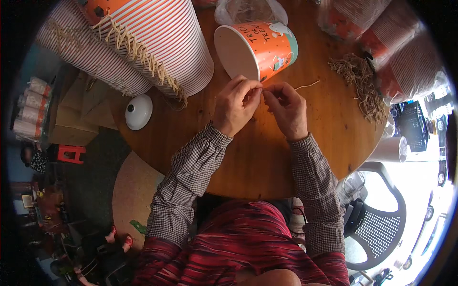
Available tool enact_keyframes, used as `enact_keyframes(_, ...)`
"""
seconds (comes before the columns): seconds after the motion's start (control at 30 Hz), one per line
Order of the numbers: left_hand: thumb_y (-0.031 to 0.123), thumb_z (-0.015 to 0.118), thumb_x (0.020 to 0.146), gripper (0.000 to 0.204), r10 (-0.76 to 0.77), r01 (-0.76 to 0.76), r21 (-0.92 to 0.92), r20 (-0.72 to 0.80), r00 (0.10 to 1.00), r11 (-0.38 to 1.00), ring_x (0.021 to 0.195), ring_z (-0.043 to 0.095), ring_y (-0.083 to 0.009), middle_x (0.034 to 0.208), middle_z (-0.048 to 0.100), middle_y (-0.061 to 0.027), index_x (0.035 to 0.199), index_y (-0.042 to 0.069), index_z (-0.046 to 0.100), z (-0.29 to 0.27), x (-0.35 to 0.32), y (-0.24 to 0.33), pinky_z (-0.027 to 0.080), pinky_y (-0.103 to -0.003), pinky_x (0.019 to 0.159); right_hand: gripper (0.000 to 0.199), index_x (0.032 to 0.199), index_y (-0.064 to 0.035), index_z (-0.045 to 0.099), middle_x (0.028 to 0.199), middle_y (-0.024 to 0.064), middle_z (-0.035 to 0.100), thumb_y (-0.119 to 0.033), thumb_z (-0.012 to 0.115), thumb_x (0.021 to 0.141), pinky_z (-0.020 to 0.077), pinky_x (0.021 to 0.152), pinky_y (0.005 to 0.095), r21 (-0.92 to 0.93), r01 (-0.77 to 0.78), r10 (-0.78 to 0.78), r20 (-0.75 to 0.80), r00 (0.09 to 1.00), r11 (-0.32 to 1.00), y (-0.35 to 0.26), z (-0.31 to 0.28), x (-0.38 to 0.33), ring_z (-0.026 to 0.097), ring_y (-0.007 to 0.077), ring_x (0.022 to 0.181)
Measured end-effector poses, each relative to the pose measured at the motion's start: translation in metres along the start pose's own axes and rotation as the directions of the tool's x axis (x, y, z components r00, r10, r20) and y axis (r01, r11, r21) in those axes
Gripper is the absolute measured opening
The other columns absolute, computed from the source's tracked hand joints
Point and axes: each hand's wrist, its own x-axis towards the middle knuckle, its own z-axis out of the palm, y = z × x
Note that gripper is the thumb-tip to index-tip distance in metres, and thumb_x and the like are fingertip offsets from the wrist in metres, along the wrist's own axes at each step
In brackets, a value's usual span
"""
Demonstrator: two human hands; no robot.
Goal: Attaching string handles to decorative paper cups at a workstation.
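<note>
I see the left hand (234, 107) with thumb and index finger closed together in a pinch; whatever sits between those tips is too small for me to make out from here. The right hand (290, 112) meets it tip to tip, or nearly so, its fingers curled and its thumb close to the index finger, but I can't tell whether that grip is fully closed. A pale string (309, 85) shows beyond the right hand, its free end on the table (253, 157); I can't follow its other end past the knuckles. Just beyond the fingertips lies the orange cup (279, 50), tipped on its side, mouth toward the left and its white rim so near the left fingers that I can't judge contact. Behind the cup I have a clear bag (248, 12). Checked sleeves (193, 159) cover both forearms. Out to the left, two tall stacks (164, 40) of striped cups lean across the table, loops of straw-coloured twine (129, 47) draped along them, and a white lid (139, 112) with a dark knob sits near the edge. Out to the right I get a heap of brown cords (360, 86), then bagged cups (410, 66) further off. Past the table, I pick out cardboard boxes (74, 121) and a red stool (71, 153) at left, and a mesh-backed chair (379, 233) at lower right.
</note>
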Motion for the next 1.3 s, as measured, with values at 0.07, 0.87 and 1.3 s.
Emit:
enact_keyframes(0.07, 0.002, 0.065, 0.081, 0.008, -0.021, 0.021, -0.025, -0.008, 1.0, 0.999, 0.065, 0.062, -0.0156, 0.078, 0.058, -0.0054, 0.087, 0.004, 0.061, 0.001, 0.0, -0.002, 0.052, -0.026, 0.056, 0.011, 0.092, -0.001, 0.063, 0.085, 0.0061, 0.066, -0.01, 0.066, 0.085, 0.0498, 0.063, 0.0252, -0.01, 0.005, -0.005, 0.019, 1.0, 1.0, 0.001, 0.001, 0.0, 0.062, 0.0115, 0.072)
enact_keyframes(0.87, 0.014, 0.062, 0.09, 0.015, -0.541, 0.642, -0.581, 0.369, 0.756, 0.5, 0.073, 0.054, -0.002, 0.083, 0.062, 0.0022, 0.094, 0.0, 0.064, -0.009, 0.001, 0.0, 0.043, -0.016, 0.064, 0.015, 0.096, 0.0007, 0.061, 0.078, 0.0011, 0.063, -0.011, 0.064, 0.088, 0.0479, 0.058, 0.0209, 0.193, -0.097, 0.08, 0.094, 0.992, 0.976, -0.001, -0.002, 0.002, 0.057, 0.0053, 0.066)
enact_keyframes(1.3, 0.016, 0.06, 0.091, 0.018, -0.515, 0.677, -0.593, 0.453, 0.728, 0.437, 0.08, 0.057, -0.0058, 0.088, 0.064, -0.0015, 0.096, -0.001, 0.064, -0.007, 0.0, -0.005, 0.046, -0.018, 0.071, 0.014, 0.095, -0.0006, 0.06, 0.078, 0.0007, 0.063, -0.013, 0.061, 0.09, 0.0476, 0.058, 0.0199, 0.268, -0.119, 0.087, 0.127, 0.988, 0.956, 0.006, -0.003, 0.004, 0.058, 0.0051, 0.069)
